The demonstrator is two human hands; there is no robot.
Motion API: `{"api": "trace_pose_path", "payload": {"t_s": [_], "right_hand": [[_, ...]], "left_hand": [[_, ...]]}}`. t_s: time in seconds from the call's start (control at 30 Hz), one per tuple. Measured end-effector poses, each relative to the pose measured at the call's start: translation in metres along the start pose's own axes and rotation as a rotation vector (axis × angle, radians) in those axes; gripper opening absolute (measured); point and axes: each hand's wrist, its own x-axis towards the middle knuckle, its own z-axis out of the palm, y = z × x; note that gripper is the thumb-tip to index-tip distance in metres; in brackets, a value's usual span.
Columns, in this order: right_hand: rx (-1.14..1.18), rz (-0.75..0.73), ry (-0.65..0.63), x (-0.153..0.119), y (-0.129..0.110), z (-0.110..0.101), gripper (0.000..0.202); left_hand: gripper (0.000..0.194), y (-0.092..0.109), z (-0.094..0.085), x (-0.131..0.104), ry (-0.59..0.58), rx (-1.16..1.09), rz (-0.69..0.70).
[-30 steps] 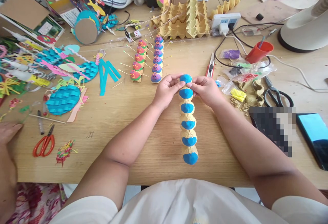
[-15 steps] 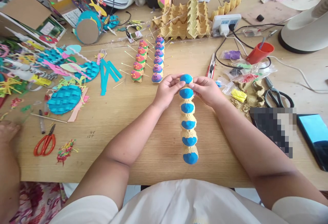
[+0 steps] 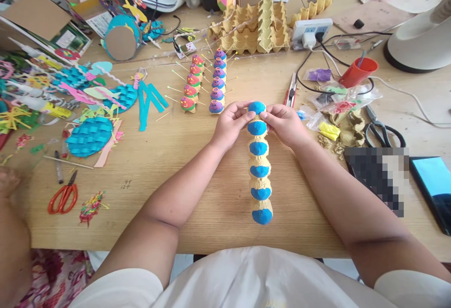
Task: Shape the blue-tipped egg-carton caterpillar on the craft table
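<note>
An egg carton strip (image 3: 260,160) points toward me over the table, its row of bumps capped in blue. My left hand (image 3: 234,119) pinches the far end from the left, thumb beside the farthest blue cap. From the right, my right hand (image 3: 283,122) grips the same end with its thumb on the bump's edge. Fingertips under the strip are hidden. Beyond my hands stand two decorated strips with faces and pins: a red and green one (image 3: 190,92) and a purple and blue one (image 3: 217,82).
A utility knife (image 3: 291,91) lies beyond my right hand. Black scissors (image 3: 382,129), a red cup (image 3: 359,73) and a phone (image 3: 431,181) are at the right. Orange-handled scissors (image 3: 64,195) and woven blue paper (image 3: 89,136) lie left. Another person's arm (image 3: 14,223) rests at the left edge.
Both hands keep their hold on the strip, which has barely moved. The other person's hand at the left edge has shifted slightly.
</note>
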Motion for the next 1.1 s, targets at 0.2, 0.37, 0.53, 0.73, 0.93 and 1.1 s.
{"api": "trace_pose_path", "payload": {"t_s": [0.2,0.37,0.53,0.73,0.93,1.1], "right_hand": [[0.123,0.097,-0.067,0.0009,-0.0019,-0.0022,0.063],[0.186,0.144,-0.110,0.0031,0.0032,-0.0067,0.053],[0.221,0.178,-0.095,0.0037,0.0036,-0.0057,0.052],[0.237,0.206,-0.094,0.0030,0.0027,-0.0061,0.051],[0.231,0.212,-0.112,0.0025,0.0034,-0.0075,0.052],[0.258,0.220,-0.112,0.0028,0.0037,-0.0062,0.057]], "left_hand": [[0.066,-0.0011,-0.0004,0.0003,0.006,0.022,0.017],[0.069,-0.0021,-0.0009,0.0003,0.005,0.054,0.033],[0.068,-0.0027,0.0002,-0.0001,0.011,0.044,0.045],[0.068,-0.0025,0.0007,-0.0005,0.011,0.054,0.046],[0.069,-0.0024,0.0016,-0.0005,0.019,0.051,0.047],[0.067,-0.0018,0.0015,-0.0007,0.010,0.036,0.058]]}}
